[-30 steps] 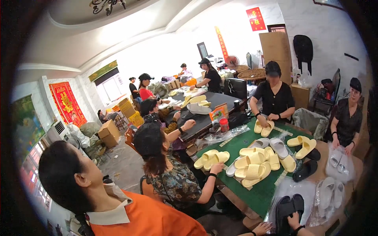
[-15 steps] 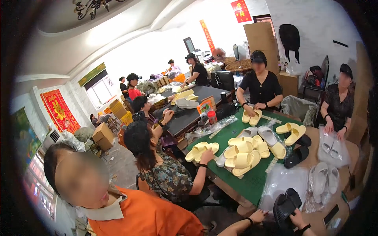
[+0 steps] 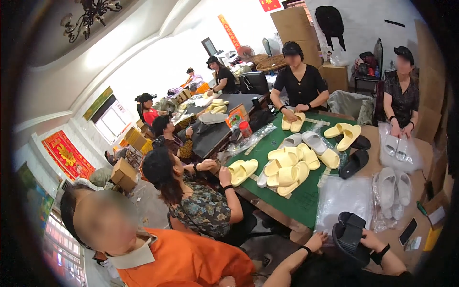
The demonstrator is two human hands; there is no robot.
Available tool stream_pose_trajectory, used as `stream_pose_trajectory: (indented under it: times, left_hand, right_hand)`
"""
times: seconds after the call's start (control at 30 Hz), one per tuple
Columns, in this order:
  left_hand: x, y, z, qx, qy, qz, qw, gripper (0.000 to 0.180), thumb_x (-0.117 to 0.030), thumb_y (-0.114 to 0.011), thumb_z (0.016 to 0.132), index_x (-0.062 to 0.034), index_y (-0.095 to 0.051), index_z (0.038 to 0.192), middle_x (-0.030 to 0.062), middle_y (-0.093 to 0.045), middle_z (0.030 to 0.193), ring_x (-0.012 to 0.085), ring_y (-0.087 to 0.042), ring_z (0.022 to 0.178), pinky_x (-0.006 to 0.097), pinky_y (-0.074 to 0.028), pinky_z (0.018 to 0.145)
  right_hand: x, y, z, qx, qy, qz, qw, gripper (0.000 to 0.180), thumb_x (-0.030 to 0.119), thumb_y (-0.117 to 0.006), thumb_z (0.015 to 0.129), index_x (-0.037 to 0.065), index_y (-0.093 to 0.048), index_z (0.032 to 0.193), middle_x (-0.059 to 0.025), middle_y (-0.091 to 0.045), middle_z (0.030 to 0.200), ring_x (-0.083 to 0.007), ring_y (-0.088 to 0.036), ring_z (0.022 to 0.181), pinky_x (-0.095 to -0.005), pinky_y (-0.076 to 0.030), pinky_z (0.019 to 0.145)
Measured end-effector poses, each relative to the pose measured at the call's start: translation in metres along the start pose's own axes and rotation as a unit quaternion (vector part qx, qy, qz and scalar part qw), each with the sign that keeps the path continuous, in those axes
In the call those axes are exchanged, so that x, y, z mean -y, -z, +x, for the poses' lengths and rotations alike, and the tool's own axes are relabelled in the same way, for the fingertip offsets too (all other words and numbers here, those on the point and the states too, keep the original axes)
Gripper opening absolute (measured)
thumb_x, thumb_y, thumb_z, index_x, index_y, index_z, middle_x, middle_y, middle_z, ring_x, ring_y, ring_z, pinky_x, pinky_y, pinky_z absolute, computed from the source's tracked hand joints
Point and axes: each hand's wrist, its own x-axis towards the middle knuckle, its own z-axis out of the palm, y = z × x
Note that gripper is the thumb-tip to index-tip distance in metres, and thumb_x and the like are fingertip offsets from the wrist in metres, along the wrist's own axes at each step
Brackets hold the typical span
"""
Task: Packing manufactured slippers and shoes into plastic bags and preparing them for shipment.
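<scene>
Seen from the head camera, the wearer's two forearms enter at the lower edge, both bare from elbow to wrist, with no sleeves in view. The left hand (image 3: 316, 240) is ungloved and carries a thin black band (image 3: 306, 249) around the wrist. The right hand (image 3: 369, 237), also ungloved, has a broader black strap (image 3: 381, 254) at the wrist; whether it is a watch or a plain band cannot be made out. Between the arms lies dark, near-black clothing (image 3: 334, 271), its cut and fabric lost in shadow. No rings or markings are discernible on either hand.
</scene>
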Motion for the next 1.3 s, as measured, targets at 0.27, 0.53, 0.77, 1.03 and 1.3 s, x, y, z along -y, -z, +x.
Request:
stream_pose_trajectory:
  times: [0.27,0.53,0.77,1.03,1.3]
  left_hand:
    - [-0.008,0.001,-0.004,-0.172,0.009,-0.075,0.982,0.039,-0.010,-0.045,0.077,-0.0025,-0.044,0.115,0.0145,-0.047,0.105,0.0289,-0.047,0.094,0.038,-0.039,0.081]
    - [0.014,-0.005,0.003,-0.069,0.087,-0.207,0.972,0.024,-0.012,-0.043,0.083,-0.0022,-0.051,0.103,0.0201,-0.053,0.099,0.0369,-0.050,0.095,0.040,-0.043,0.080]
    - [0.012,0.013,0.021,-0.156,0.073,-0.160,0.972,0.012,-0.010,-0.052,0.072,-0.0081,-0.053,0.084,0.0109,-0.057,0.082,0.0297,-0.055,0.083,0.039,-0.046,0.069]
    - [0.037,0.075,0.033,-0.240,0.134,-0.203,0.940,0.016,-0.016,-0.049,0.078,-0.0078,-0.060,0.086,0.0148,-0.061,0.082,0.0321,-0.057,0.079,0.040,-0.046,0.066]
    - [0.057,0.091,0.043,-0.228,0.151,-0.347,0.897,0.017,-0.018,-0.051,0.084,-0.0028,-0.055,0.088,0.0184,-0.060,0.074,0.0329,-0.061,0.070,0.038,-0.046,0.061]
  right_hand:
    - [0.055,0.006,-0.021,0.055,-0.019,0.047,0.997,0.026,0.006,-0.055,0.074,0.005,-0.061,0.099,-0.0092,-0.061,0.097,-0.0173,-0.055,0.092,-0.0298,-0.042,0.081]
    - [0.050,0.014,-0.024,0.210,-0.108,0.143,0.961,0.031,0.005,-0.053,0.077,0.003,-0.058,0.108,-0.0002,-0.061,0.096,-0.0099,-0.053,0.086,-0.0246,-0.042,0.078]
    - [0.031,0.006,-0.034,0.247,-0.199,0.172,0.933,0.028,0.015,-0.056,0.080,0.002,-0.059,0.105,0.0008,-0.062,0.089,-0.0075,-0.054,0.076,-0.0228,-0.044,0.070]
    - [0.028,0.002,-0.027,0.241,-0.145,0.106,0.954,0.028,0.019,-0.049,0.084,-0.001,-0.057,0.101,-0.0003,-0.060,0.086,-0.0087,-0.050,0.078,-0.0258,-0.043,0.070]
    - [0.084,0.009,-0.019,0.170,-0.024,0.139,0.975,0.032,0.016,-0.054,0.082,0.000,-0.053,0.109,-0.0052,-0.057,0.109,-0.0138,-0.049,0.098,-0.0283,-0.037,0.088]
